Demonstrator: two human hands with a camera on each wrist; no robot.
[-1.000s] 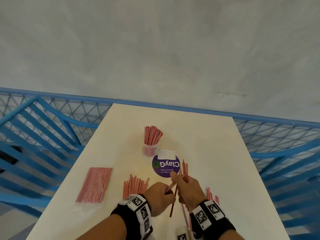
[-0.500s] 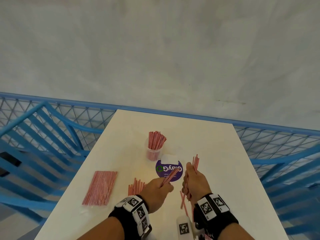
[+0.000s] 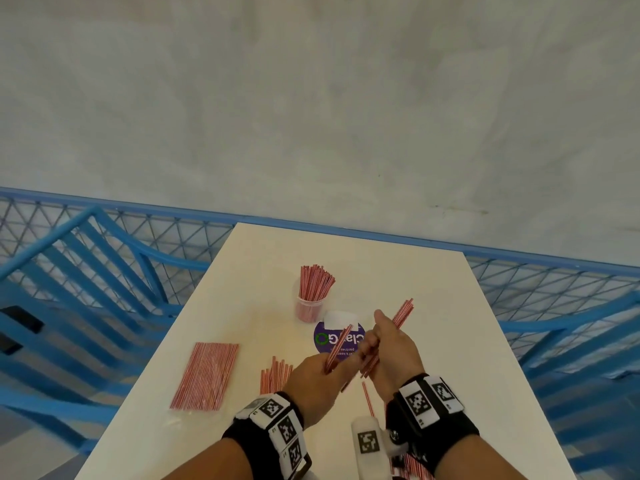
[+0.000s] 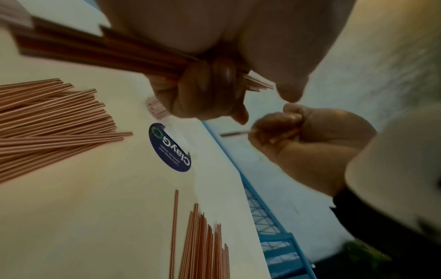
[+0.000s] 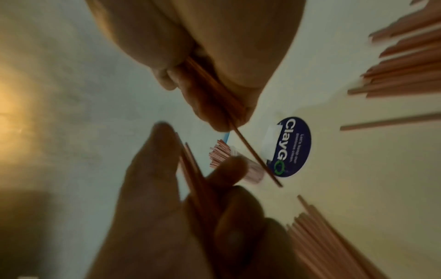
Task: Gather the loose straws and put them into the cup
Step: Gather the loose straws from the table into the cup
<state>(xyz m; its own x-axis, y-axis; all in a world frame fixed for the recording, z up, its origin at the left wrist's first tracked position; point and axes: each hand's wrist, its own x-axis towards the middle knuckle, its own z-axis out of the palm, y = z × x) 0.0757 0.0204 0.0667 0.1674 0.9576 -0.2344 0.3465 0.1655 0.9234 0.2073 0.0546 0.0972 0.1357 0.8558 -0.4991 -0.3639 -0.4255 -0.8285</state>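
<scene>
Gripping straws (image 3: 401, 315), right hand (image 3: 391, 348); left hand (image 3: 315, 379) pinching few above table (image 3: 433, 299).

Straws (image 3: 315, 282): red-and-white striped, standing in a clear cup (image 3: 309, 308). Flat packet of straws (image 3: 207, 375): same red-and-white striping. Round sticker (image 3: 325, 339): dark purple, white lettering, green ring mark. Table (image 3: 433, 306): cream-white. Chairs (image 3: 86, 271): blue slats. Wrist bands (image 3: 277, 431): black, with black-and-white square markers. Wall (image 3: 311, 98): mottled grey.
</scene>
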